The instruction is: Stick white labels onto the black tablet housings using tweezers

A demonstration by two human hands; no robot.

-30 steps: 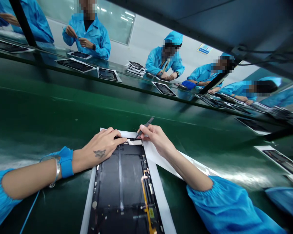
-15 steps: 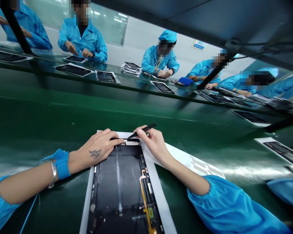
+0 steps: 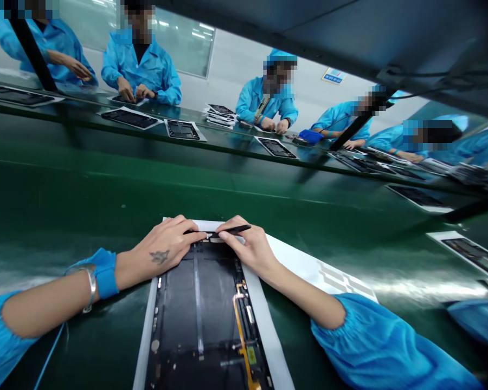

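A black tablet housing (image 3: 217, 303) lies lengthwise before me on white backing (image 3: 270, 338), with an orange ribbon cable along its right side. My left hand (image 3: 166, 246) rests palm down across its far left corner, fingers stretched out and the thumb near the far edge. In my right hand (image 3: 250, 246) is a pair of black tweezers (image 3: 239, 229), pinched between thumb and fingers. Its tip points left at the housing's far end, near a small white part close to my left thumb. Whether the tip touches anything is hard to see.
A white sheet with grey stripes (image 3: 333, 273) lies under my right forearm. Another tablet housing (image 3: 474, 252) sits to the right. Across the green bench (image 3: 85, 189), co-workers in blue handle similar parts near a stack of panels (image 3: 220, 116). A dark shelf (image 3: 309, 32) hangs overhead.
My right hand has shifted slightly left and down, and the tweezers now lie flatter, with the tip nearer my left thumb. My left hand stays in place on the housing.
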